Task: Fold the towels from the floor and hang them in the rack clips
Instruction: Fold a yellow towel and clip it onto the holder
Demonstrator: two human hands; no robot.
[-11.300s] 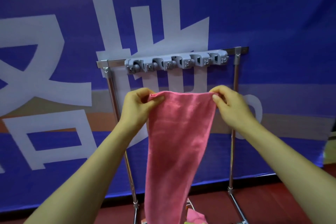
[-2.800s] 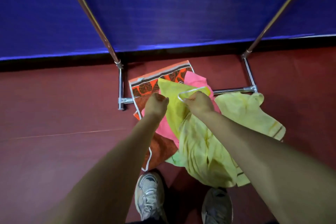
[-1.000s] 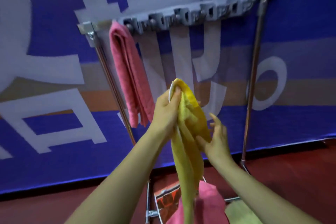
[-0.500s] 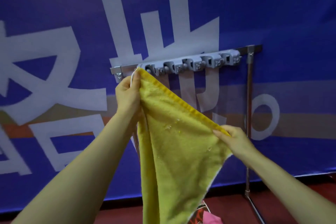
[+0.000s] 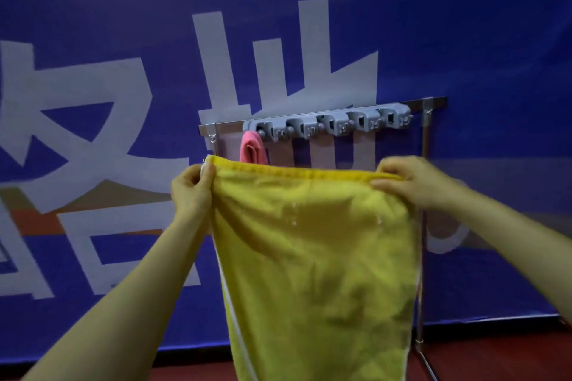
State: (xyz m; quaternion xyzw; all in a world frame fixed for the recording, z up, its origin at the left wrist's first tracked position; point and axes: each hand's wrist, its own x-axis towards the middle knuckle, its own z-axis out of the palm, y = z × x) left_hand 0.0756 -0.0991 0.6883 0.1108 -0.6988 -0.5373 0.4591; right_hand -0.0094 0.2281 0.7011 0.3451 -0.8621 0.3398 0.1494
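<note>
**Ana:** Towel time — a yellow terry towel (image 5: 312, 250) is spread wide in front of the rack, top hem level and pulled taut, the rest hanging down out of view at the bottom.

**Ben:** And the hands, well apart! Left hand (image 5: 192, 192) is pinched on the top left corner, right hand (image 5: 411, 182) is clamped over the top right corner, fingers curled over the hem.

**Ana:** Just behind that hem, a folded pink towel (image 5: 252, 148) hangs from the leftmost clip, at the left end of the rack's top bar. Only its upper part shows above the yellow one.

**Ben:** The grey plastic clip strip (image 5: 331, 124) runs along that bar; the other clips look empty. Silver metal rack (image 5: 425, 145), right upright running down to the dark red floor (image 5: 495, 359).

**Ana:** Behind it all, a blue banner with big white characters (image 5: 123, 102).
</note>
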